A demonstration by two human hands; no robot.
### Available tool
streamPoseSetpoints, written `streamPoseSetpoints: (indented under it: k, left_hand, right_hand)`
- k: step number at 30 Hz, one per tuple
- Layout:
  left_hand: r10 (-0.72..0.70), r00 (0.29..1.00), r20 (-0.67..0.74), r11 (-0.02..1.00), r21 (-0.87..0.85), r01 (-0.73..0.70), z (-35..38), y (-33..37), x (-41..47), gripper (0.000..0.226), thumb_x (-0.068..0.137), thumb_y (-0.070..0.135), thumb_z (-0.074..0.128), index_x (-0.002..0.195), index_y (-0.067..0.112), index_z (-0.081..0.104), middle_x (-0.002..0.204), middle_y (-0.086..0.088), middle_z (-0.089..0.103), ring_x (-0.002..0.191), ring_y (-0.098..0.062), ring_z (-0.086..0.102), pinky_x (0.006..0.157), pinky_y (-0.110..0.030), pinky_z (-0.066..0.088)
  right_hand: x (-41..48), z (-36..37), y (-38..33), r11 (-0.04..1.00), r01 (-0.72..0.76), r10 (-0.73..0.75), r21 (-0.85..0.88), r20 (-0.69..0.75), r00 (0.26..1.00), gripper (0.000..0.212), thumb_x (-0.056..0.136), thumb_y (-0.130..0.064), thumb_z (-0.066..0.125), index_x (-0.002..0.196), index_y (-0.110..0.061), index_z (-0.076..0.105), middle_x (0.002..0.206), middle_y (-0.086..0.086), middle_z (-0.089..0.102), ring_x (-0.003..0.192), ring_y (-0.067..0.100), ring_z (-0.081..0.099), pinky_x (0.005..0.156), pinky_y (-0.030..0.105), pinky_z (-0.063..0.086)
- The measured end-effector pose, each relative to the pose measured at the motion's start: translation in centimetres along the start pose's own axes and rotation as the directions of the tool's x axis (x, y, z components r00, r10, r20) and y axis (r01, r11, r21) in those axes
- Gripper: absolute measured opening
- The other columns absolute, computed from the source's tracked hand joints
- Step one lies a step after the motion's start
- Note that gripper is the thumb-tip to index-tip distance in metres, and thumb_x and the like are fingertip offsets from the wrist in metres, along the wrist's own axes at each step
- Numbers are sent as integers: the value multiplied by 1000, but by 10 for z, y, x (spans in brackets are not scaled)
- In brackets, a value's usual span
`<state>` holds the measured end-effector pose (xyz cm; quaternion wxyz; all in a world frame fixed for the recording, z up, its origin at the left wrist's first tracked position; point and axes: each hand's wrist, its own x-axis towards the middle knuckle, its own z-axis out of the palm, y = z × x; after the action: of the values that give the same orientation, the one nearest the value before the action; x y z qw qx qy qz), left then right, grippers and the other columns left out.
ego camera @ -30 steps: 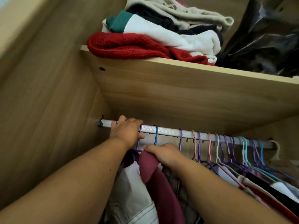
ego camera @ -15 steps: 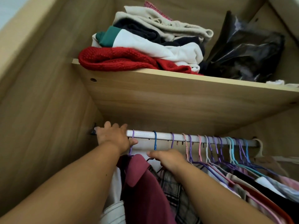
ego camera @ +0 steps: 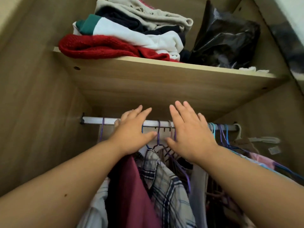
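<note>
Fingers (ego camera: 145,112) straight and empty on my left hand (ego camera: 131,135) and right hand (ego camera: 190,137), I'd grip the soft, light maroon cloth shirt (ego camera: 131,186) at its shoulder.

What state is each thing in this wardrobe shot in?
left hand: open, fingers straight, holding nothing.
right hand: open, fingers spread, holding nothing.
rail: mounted, carrying hangers.
maroon shirt: hanging.
plaid shirt: hanging beside it.
red sweater: folded on shelf, under the pile.
black bag: crumpled, on shelf.
</note>
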<state>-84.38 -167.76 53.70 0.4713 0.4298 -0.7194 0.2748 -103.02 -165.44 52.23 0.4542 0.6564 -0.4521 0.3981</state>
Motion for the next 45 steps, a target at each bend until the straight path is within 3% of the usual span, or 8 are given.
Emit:
streamPoseSetpoints:
  k: [7, 12, 22, 25, 27, 31, 36, 45]
  left_hand:
    - [258, 960, -111, 966, 4, -259, 13, 147, -59, 81, 77, 66, 43, 147, 45, 7, 158, 16, -1, 141, -5, -5, 115, -53, 7]
    - [279, 941, -189, 959, -1, -284, 54, 259, -81, 88, 77, 68, 40, 148, 34, 3, 158, 8, -9, 144, -17, -9, 113, -54, 7]
    - [-31, 992, 121, 993, -109, 45, 144, 375, -112, 107, 77, 72, 39, 130, 30, -43, 128, 22, -51, 134, -4, -34, 111, -39, -12]
    - [-28, 991, 131, 960, -274, 63, 149, 381, -116, 94, 87, 50, 48, 147, 26, -20, 142, 24, -35, 138, 1, -24, 118, -38, -3]
    - [26, 991, 131, 913, -406, 30, 146, 382, -115, 85, 86, 38, 52, 152, 25, -1, 159, 12, -3, 146, -7, -1, 119, -40, 12]
    - [-7, 993, 122, 840, -538, 72, 141, 382, -117, 65, 79, 28, 60, 138, 27, 35, 130, 10, 48, 120, -9, 47, 97, -38, 45]
    - [-86, 990, 114, 839, -528, 133, 140, 385, -127, 48, 77, 30, 58, 123, 29, 45, 108, 11, 57, 98, -9, 56, 81, -35, 51]
    - [-140, 986, 88, 818, -551, 166, 115, 354, -144, 33, 81, 26, 59, 113, 19, 52, 91, 2, 58, 81, -14, 58, 70, -31, 51]
  right_hand:
    - [-95, -85, 98, 983, 62, -79, -172, -94, 992, 87, 74, -54, 49, 146, -12, 24, 154, 9, 25, 143, 26, 19, 103, 60, 28]
    - [-153, -129, 180, 973, 28, -50, -228, -89, 995, 85, 77, -56, 43, 146, -10, 24, 155, 12, 21, 143, 29, 14, 104, 64, 22]
    - [-191, -130, 274, 989, -61, 85, -134, 176, 981, 87, 73, -79, -10, 136, -26, -37, 146, -6, -42, 137, 16, -33, 112, 45, -14]
    - [-192, -114, 267, 992, -104, 116, -70, 197, 973, 92, 68, -83, -13, 138, -27, -34, 147, -3, -39, 139, 22, -30, 112, 56, -1]
    - [-192, -109, 257, 984, -176, 174, -3, 193, 966, 99, 64, -86, -13, 144, -28, -25, 150, -4, -33, 141, 23, -27, 110, 60, 2]
    - [-191, -103, 251, 975, -213, 202, 54, 163, 966, 86, 80, -75, 10, 148, -26, -13, 157, -2, -20, 143, 23, -20, 112, 57, 3]
    - [-192, -100, 243, 975, -180, 171, 130, 75, 982, 82, 88, -59, 33, 151, -19, -4, 159, 0, -7, 145, 17, -8, 109, 31, -4]
    - [-181, -102, 198, 976, -170, 166, 140, 37, 985, 84, 88, -59, 40, 151, -20, 0, 159, -2, -3, 146, 16, -4, 110, 28, 0]
